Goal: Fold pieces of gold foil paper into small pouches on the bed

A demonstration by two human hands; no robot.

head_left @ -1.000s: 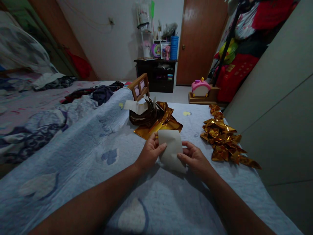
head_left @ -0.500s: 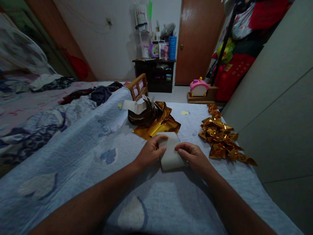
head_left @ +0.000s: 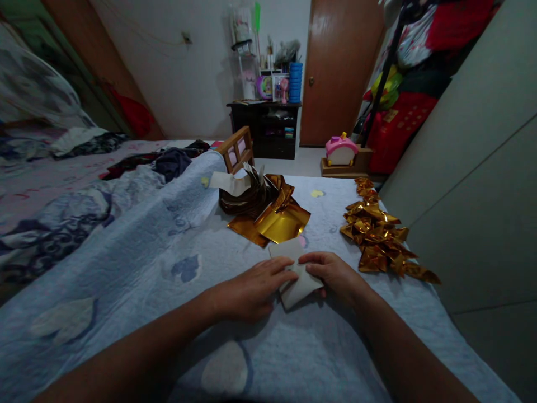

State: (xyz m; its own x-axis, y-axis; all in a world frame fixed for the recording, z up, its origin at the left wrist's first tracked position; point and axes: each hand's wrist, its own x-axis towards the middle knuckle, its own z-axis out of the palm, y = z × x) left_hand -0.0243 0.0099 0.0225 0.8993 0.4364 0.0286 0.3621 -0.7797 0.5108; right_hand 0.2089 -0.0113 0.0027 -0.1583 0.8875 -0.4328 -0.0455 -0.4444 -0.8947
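A sheet of paper (head_left: 296,294), pale side up, lies between my two hands above the bed cover, its near part bent. My left hand (head_left: 260,284) closes on its left side, thumb and forefinger pressing near the middle. On the right side, my right hand (head_left: 331,273) pinches the paper, with some fingers hidden beneath it. Just beyond are loose gold foil sheets (head_left: 285,223) and a curved stack of dark-edged sheets (head_left: 241,201) with pale paper sticking up. Folded gold foil pieces (head_left: 375,238) form a pile to the right of my right hand.
The pale blue bed cover (head_left: 155,302) spreads under everything, rising in a ridge at left. Rumpled clothes and bedding (head_left: 172,162) lie beyond it. A light cabinet (head_left: 474,196) borders the right side. Farther back stand a pink toy (head_left: 342,151) and a dark shelf unit (head_left: 264,131).
Both hands and the paper have shifted slightly nearer to me. My left hand has turned over the paper toward its middle, and the sheet is now more bent.
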